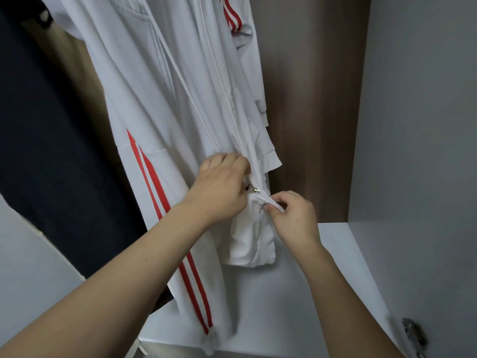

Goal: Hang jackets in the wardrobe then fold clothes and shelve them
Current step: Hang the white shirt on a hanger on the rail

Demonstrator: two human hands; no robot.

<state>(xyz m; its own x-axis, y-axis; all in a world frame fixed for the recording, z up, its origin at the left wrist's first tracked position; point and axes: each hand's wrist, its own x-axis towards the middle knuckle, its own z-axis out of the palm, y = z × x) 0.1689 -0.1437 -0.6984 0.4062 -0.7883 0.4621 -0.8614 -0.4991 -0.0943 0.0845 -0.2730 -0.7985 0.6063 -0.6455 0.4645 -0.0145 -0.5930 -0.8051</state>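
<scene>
Hanging inside the wardrobe (413, 125), the white jacket (160, 94) had its zipper (255, 190) gripped by the curled left hand (219, 187), while the right hand (291, 215) pinched the hem below it.

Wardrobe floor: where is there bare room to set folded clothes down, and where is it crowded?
Bare white wardrobe floor lies right of the white jacket, up to the grey side wall. The left is crowded: the jacket's striped sleeve trails there beside a dark garment, and both hands work at the hem.
</scene>
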